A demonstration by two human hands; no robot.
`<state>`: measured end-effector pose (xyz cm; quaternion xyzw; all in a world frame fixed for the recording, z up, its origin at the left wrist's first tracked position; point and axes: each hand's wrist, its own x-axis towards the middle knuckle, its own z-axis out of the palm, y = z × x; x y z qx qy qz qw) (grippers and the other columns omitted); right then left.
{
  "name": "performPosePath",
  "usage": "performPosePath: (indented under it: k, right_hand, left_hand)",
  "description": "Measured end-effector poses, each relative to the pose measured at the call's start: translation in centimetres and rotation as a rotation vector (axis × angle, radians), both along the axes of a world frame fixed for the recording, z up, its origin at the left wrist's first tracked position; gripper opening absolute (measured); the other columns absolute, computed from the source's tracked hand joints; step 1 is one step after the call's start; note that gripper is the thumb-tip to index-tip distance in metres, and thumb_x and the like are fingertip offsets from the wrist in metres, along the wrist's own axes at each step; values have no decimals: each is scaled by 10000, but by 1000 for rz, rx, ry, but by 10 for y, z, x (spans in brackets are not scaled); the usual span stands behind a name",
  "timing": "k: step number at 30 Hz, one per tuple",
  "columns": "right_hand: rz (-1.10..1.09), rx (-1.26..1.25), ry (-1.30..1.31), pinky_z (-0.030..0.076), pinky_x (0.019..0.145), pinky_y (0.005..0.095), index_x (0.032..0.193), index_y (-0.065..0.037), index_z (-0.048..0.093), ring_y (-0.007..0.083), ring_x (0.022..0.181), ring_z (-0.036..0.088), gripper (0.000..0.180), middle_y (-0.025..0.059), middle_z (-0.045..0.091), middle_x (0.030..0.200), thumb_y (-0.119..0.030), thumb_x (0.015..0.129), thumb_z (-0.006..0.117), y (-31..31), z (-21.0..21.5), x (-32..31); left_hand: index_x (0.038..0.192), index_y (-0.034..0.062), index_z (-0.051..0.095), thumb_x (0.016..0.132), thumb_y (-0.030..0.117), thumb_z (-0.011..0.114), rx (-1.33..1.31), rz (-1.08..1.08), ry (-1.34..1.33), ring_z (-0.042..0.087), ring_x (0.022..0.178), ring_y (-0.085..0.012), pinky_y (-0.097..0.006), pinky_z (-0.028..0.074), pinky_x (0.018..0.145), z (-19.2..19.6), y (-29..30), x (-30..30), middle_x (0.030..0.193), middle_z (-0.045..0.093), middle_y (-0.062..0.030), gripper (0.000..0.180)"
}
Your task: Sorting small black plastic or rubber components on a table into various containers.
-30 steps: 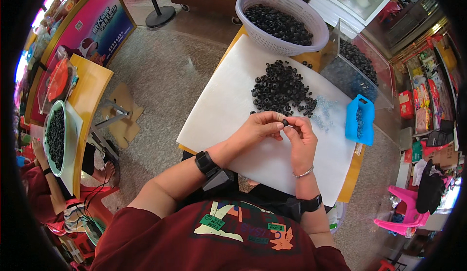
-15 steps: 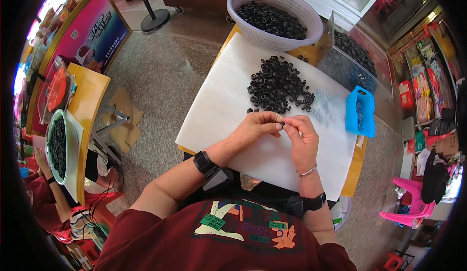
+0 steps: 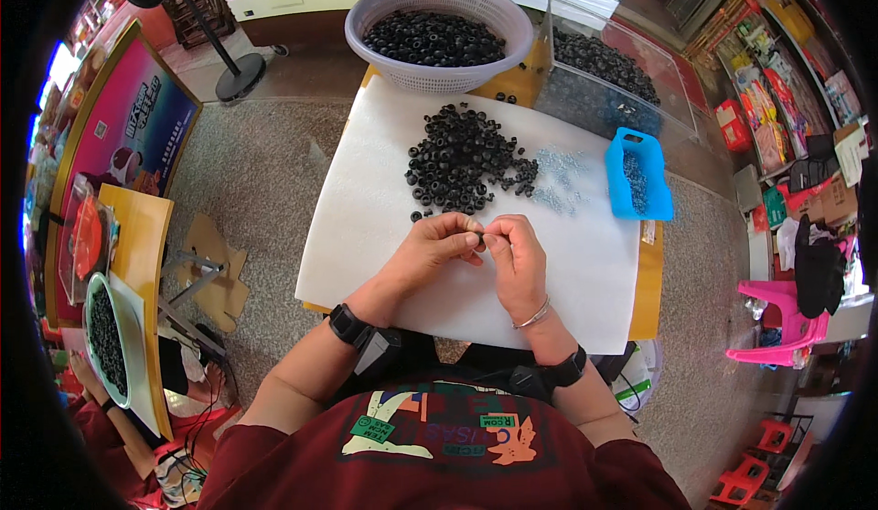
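Both my hands meet over the white foam sheet point(image 3: 366, 199), fingertips almost touching. My left hand point(image 3: 435, 246) pinches a small black round part point(image 3: 480, 238) between thumb and forefinger. From the other side my right hand point(image 3: 518, 268) is closed in a pinch at the same part; whether it also holds a screw is hidden by the fingers. Just beyond my hands lies a heap of small black round parts point(image 3: 455, 155), like knobs or caps. To its right is a scatter of small silvery screws point(image 3: 560, 179). More of these fill a blue plastic basket point(image 3: 665, 201) at the sheet's right edge.
At the table's far side stand a pale perforated basin point(image 3: 439, 78) and a clear bin point(image 3: 585, 98), both full of black parts. On the left, a co-worker's hand point(image 3: 87, 377) is beside another table point(image 3: 137, 217) with a green-rimmed basin point(image 3: 137, 364). A pink stool point(image 3: 777, 313) stands at right.
The view has shifted, so the table and its contents appear further left. My hands remain pinched together around the small black part, with only slight finger movement.
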<state>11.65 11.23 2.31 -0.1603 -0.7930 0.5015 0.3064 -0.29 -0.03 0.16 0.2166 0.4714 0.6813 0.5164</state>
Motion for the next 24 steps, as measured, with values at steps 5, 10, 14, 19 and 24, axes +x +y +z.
performPosePath:
  k: [5,10,14,19,24]
  right_hand:
    - [3,64,-16,479,703,300,915,-22,601,244,805,590,90,107,596,900,-16,829,575,-1,-2,3]
    - [57,-138,-87,476,708,321,918,-21,598,251,828,583,108,103,602,897,-23,812,580,1,1,6]
    - [8,27,-63,455,705,341,909,-29,584,264,812,567,95,95,590,879,-31,815,570,2,-1,7]
    - [-126,297,-102,385,749,372,924,-77,580,269,797,531,141,64,575,875,-48,787,592,18,-13,6]
    - [-161,579,-217,372,768,386,951,-102,589,252,821,527,200,51,572,873,-59,757,615,22,-21,7]
  left_hand:
    - [1026,11,590,898,96,591,7,65,-123,615,826,-154,-285,514,762,3,0,0,946,628,-63,154]
    - [1033,13,593,895,92,597,5,36,-118,614,814,-149,-281,514,763,2,0,-1,931,632,-58,160]
    - [1032,16,597,896,94,597,-1,60,-35,612,800,-142,-275,512,762,-2,2,2,916,631,-53,157]
    - [1026,10,602,904,89,581,-53,115,84,605,805,-120,-262,512,749,-2,3,4,898,623,-46,147]
    - [1025,7,602,904,93,583,-50,119,83,604,810,-118,-258,513,742,3,3,6,897,621,-48,149]
